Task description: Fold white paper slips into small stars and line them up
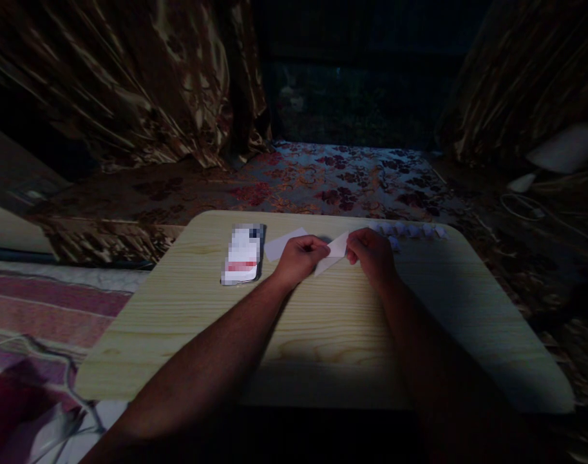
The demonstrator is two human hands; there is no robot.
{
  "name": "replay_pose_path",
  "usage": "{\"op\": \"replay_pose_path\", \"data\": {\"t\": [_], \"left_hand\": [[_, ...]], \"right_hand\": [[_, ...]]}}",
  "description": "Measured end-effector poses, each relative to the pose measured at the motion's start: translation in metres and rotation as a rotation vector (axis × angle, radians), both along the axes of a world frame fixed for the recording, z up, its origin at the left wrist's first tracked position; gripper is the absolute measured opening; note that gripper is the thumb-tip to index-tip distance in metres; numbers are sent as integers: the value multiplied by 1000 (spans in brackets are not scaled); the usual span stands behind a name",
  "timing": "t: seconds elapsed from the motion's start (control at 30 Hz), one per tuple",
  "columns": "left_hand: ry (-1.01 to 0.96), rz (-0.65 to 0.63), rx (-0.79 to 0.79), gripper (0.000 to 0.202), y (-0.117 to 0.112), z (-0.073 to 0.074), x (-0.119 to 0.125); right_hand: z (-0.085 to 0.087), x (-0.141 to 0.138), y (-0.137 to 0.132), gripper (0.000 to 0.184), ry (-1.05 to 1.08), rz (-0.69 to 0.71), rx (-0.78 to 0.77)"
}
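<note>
Between my two hands is a folded piece of white paper, raised a little over the table. My left hand pinches its left end between thumb and fingers. At its upper right corner, my right hand grips it with curled fingers. A flat pale sheet of paper lies just beyond my left hand, partly hidden by it. Behind my right hand sits a row of several small folded paper pieces, whose exact shape is too small to make out.
A phone with a blurred-out screen lies on the wooden table, left of the paper. Beyond the table is a ledge with flowered cloth, flanked by curtains. A white lamp stands at right, its cable beside it.
</note>
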State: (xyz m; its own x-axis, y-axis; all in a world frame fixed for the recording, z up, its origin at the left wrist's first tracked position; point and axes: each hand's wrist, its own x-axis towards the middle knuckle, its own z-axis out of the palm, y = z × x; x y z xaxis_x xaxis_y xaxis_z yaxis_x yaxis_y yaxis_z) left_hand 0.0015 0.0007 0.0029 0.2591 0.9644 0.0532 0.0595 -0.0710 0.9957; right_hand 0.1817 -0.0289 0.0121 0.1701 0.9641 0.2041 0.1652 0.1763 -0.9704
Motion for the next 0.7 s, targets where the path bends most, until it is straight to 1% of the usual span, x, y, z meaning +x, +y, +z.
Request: {"op": "replay_pose_path", "data": {"t": [0.17, 0.3, 0.43, 0.7], "left_hand": [[-31, 82, -8, 24, 1, 0, 1], [-30, 59, -15, 24, 2, -2, 2], [-49, 38, -35, 25, 2, -2, 3], [-67, 26, -106, 29, -3, 4, 4]], "right_hand": [[3, -1, -2, 20, 11, -4, -30], [4, -2, -3, 19, -46, 4, -38], [4, -4, -4, 18, -56, 14, -29], [2, -4, -3, 16, -38, 30, -28]]}}
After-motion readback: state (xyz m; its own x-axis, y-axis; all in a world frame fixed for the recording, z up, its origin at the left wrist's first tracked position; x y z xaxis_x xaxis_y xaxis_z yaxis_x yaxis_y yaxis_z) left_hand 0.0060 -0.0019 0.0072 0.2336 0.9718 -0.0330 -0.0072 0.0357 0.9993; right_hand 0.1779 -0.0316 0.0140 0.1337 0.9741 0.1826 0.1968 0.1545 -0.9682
